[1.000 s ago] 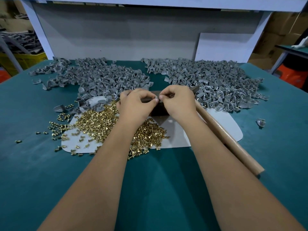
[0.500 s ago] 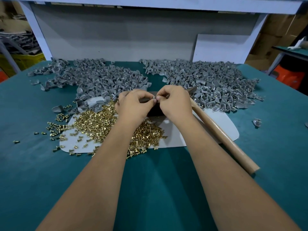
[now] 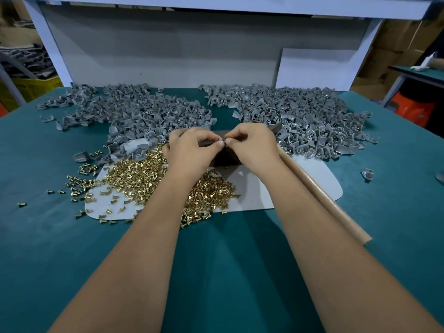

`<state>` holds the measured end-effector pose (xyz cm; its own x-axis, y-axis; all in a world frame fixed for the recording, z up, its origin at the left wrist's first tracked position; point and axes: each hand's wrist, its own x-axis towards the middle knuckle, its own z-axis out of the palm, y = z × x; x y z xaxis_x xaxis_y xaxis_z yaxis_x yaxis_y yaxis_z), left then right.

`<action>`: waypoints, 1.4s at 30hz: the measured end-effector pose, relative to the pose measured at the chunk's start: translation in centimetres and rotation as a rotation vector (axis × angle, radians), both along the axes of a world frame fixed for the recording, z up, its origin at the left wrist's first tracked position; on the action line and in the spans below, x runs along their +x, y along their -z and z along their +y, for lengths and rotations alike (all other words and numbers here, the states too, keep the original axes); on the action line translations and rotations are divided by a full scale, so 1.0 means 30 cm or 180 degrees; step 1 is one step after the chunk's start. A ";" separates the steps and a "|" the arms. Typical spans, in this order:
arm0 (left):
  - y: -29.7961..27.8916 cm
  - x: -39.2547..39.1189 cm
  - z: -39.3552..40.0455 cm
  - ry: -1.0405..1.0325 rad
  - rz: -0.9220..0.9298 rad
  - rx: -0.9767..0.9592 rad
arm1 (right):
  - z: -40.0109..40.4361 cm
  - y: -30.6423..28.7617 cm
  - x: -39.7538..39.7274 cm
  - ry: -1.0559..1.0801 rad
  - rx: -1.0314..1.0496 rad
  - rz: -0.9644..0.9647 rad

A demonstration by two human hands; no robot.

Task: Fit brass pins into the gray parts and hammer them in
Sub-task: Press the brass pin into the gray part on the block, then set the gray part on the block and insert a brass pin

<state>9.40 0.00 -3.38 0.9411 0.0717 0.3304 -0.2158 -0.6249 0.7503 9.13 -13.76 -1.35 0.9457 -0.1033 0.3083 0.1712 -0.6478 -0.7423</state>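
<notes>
Both hands, left hand (image 3: 192,150) and right hand (image 3: 252,145), remain pinching one small gray part (image 3: 222,141), unchanged; pin fitting continues.

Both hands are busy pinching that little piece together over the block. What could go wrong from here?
1. The left hand and right hand pinch one tiny part; a slip could lose it among the brass pins below.
2. The left forearm lies over that pile and could scatter pins.
3. The hammer handle beside the right forearm could get nudged.
</notes>
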 end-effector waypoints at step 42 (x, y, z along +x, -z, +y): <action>0.027 0.013 -0.038 -0.0538 -0.0094 -0.0128 | -0.097 -0.121 -0.280 0.0665 -0.2001 -0.0394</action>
